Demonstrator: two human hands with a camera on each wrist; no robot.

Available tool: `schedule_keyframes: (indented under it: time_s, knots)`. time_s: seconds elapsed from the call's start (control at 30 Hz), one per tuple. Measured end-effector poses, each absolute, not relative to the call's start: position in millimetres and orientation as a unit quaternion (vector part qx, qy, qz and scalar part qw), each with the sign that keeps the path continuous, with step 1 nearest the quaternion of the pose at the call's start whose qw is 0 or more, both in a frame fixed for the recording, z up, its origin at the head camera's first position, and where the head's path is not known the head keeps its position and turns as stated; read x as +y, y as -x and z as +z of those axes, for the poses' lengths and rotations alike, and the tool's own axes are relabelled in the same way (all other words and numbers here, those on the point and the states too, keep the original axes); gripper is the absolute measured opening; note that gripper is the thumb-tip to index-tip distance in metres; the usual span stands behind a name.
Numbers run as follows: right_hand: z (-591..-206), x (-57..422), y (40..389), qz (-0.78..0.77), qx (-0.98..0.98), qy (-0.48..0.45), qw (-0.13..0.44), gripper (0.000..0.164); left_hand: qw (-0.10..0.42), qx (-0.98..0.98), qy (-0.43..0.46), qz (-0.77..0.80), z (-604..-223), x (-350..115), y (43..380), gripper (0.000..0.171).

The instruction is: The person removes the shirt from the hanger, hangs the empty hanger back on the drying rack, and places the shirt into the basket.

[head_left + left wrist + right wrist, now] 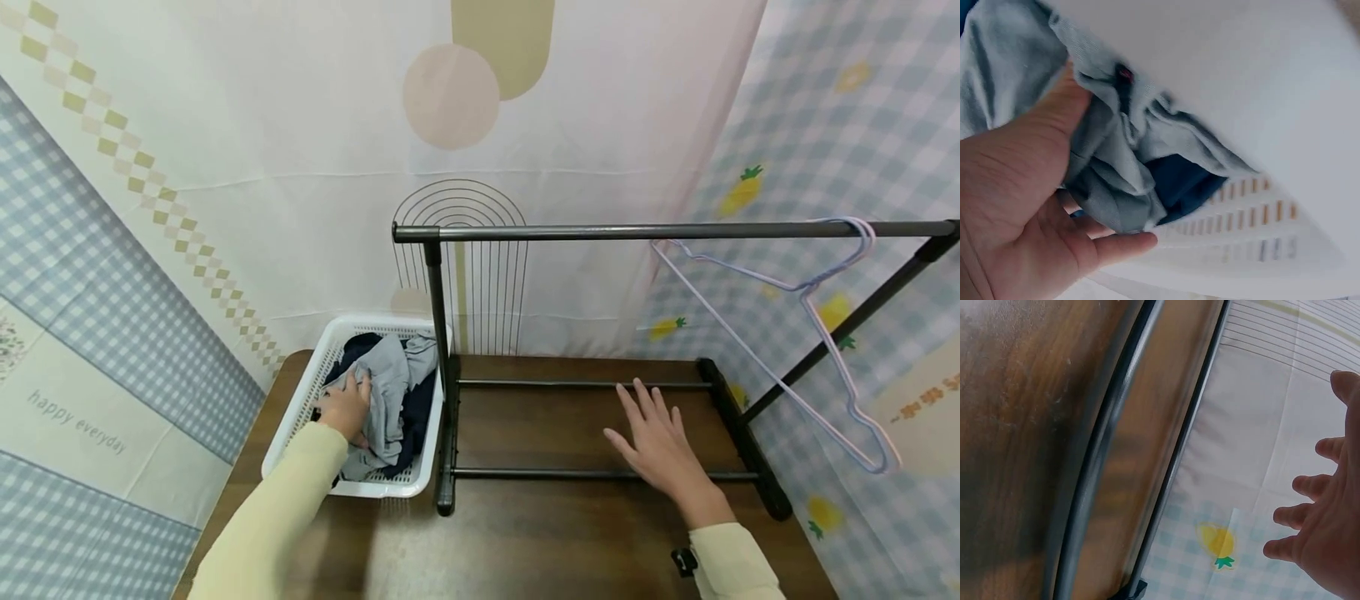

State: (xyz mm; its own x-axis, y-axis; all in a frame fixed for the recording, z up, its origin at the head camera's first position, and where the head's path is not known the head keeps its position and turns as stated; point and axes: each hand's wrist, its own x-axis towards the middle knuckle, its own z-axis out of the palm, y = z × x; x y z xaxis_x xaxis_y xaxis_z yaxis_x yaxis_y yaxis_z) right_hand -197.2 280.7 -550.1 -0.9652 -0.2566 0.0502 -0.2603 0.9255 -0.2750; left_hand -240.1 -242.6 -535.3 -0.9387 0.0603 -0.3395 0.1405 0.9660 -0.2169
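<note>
A white plastic basket (298,417) holds a crumpled light grey garment (386,392) and dark navy cloth (417,408). My left hand (345,410) reaches into it and grips a fold of the grey garment. Up close in the left wrist view, the fold lies between the thumb and fingers of the left hand (1029,206); some fingertips are hidden behind it. My right hand (660,442) hovers above the lower bars of a black clothes rack (600,232), its fingers spread and nothing held. The right wrist view shows the right hand (1329,500) with its fingers apart.
Pale pink and lilac hangers (757,350) hang at the right end of the rack's top rail. The rack and basket stand side by side on a brown wooden table (525,542). Patterned cloth (300,117) hangs behind and along both sides.
</note>
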Motion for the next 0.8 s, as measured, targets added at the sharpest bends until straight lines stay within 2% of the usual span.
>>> schedule_keyframes:
  time_s: [0.23,0.43,0.6,0.67,0.73,0.8]
  knots:
    - [-552,279,199,0.142,-0.981,-0.131,-0.002,0.084,0.186,0.976,-0.010,-0.115,-533,-231,248,0.127]
    - [-553,278,199,0.150,-0.980,-0.131,-0.002,0.085,0.194,0.975,-0.042,-0.096,-534,-243,249,0.128]
    - [-551,280,200,0.151,-0.979,-0.133,0.001,0.085,0.186,0.981,-0.061,-0.014,-519,-255,245,0.131]
    - [-550,280,201,0.151,-0.979,-0.134,0.001,0.085,0.180,0.981,-0.063,0.022,-510,-256,242,0.126]
    - [-549,281,201,0.150,-0.980,-0.133,0.000,0.084,0.167,0.982,-0.065,0.055,-502,-254,240,0.113]
    - [-548,281,202,0.149,-0.980,-0.132,-0.002,0.085,0.132,0.986,-0.070,0.079,-497,-248,240,0.097]
